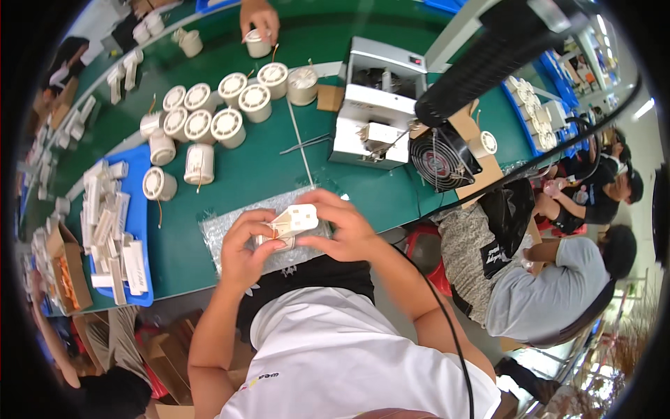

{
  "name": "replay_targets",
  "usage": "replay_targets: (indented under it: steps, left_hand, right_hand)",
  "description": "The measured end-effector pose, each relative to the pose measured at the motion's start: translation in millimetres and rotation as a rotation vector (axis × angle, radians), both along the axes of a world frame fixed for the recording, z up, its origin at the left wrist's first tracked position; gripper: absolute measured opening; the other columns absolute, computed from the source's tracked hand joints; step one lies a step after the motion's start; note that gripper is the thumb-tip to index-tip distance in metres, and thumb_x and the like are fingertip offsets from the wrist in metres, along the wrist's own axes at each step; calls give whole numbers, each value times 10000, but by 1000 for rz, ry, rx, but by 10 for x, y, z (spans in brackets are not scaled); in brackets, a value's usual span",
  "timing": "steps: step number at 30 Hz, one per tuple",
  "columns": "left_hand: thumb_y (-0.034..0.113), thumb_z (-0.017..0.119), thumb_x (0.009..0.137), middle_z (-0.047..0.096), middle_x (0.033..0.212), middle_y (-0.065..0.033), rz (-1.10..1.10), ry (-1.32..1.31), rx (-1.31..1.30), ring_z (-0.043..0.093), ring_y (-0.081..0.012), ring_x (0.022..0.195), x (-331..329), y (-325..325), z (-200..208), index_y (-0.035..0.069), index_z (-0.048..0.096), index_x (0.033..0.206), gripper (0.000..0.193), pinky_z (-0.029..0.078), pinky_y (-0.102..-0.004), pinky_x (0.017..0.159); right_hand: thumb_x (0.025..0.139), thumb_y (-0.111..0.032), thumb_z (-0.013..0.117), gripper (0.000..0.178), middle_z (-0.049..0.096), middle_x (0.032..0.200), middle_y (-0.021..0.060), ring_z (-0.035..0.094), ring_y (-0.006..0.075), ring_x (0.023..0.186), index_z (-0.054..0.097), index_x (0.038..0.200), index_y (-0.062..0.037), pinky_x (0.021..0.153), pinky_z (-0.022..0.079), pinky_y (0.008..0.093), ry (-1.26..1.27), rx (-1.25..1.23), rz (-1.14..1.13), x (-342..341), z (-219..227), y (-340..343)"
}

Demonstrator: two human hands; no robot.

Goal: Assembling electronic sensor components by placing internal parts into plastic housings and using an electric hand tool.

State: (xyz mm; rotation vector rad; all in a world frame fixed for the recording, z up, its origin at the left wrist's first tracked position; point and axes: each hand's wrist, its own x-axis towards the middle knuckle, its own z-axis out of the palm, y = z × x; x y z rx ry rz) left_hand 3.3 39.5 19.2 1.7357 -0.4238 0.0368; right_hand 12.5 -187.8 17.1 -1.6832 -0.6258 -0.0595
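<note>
Close to the table's front edge, both my hands meet around a white plastic piece with a rounded end and small rectangular cutouts. My left hand is closed on its left end, thumb and fingers by a thin orange-brown wire. My right hand grips the other end, thumb below and fingers above. Part of a round white body shows under the piece, mostly covered by my fingers. A sheet of clear bubble wrap lies beneath my hands on the green table.
Several round white slotted housings with wires stand beyond my hands. A blue tray of white boxes lies left. At right are a grey metal machine, a black fan and a black hose. Another person's hand touches a housing.
</note>
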Motion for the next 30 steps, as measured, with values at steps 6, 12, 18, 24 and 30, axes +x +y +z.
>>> replay_targets:
  steps: [6, 12, 18, 24, 30]
  left_hand:
    - [39, 776, 770, 660, 955, -116, 239, -304, 354, 607, -304, 904, -87, -569, 153, 38, 593, 855, 201, 472, -384, 767]
    - [34, 652, 904, 641, 946, -129, 307, -250, 267, 611, -308, 967, -55, -661, 50, 20, 559, 898, 94, 489, -387, 834]
    - [104, 558, 994, 641, 931, -144, 337, -21, 68, 630, -258, 896, -84, -589, -18, 5, 538, 917, 127, 488, -342, 838]
    - [147, 483, 1036, 645, 912, -124, 286, 93, -25, 600, -177, 834, -93, -549, 12, 10, 487, 940, 167, 477, -299, 785]
    - [131, 401, 1062, 622, 899, -106, 393, 35, -150, 546, -121, 786, -92, -585, -69, 34, 395, 978, 129, 460, -277, 742]
  right_hand:
    - [710, -124, 880, 925, 525, 1197, 130, 531, 200, 1051, 311, 1432, -19, 844, 461, 331, -698, 56, -1030, 526, 1301, -565]
    - [848, -143, 744, 494, 634, 1012, 143, 618, 191, 782, 488, 1245, 1, 732, 520, 294, -780, 400, -833, 865, 1729, -608]
    - [1014, -423, 509, 454, 637, 832, 159, 578, 227, 505, 451, 1184, -6, 465, 506, 328, -670, 362, -686, 775, 1934, -527]
    - [1038, -239, 517, 310, 562, 769, 65, 516, 99, 505, 476, 1269, -35, 454, 441, 232, -715, 355, -644, 1224, 1886, -440]
    - [959, -492, 527, 499, 577, 941, 146, 540, 202, 625, 458, 1146, -34, 542, 440, 329, -105, 574, -335, 892, 1812, -597]
